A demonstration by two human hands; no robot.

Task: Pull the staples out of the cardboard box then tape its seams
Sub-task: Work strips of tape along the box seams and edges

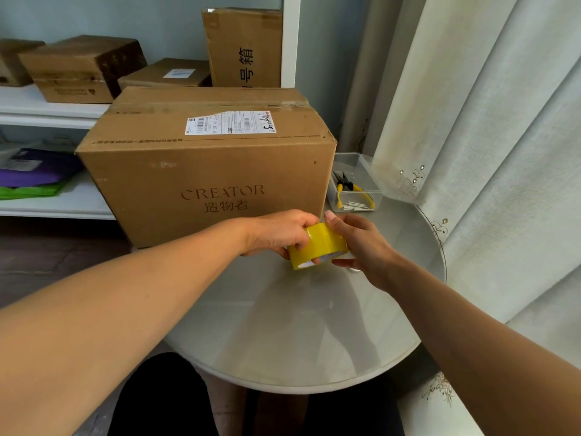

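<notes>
A large brown cardboard box printed "CREATOR" stands on the round table, with a white shipping label on its closed top. In front of its lower right corner I hold a yellow roll of tape just above the tabletop. My left hand grips the roll from the left, fingers curled over its edge. From the right, my right hand holds the same roll, thumb on top and fingers underneath.
A clear plastic tray right of the box holds yellow-handled pliers and several pulled staples. White shelves behind carry more cardboard boxes and purple and green bags. A pale curtain hangs along the right.
</notes>
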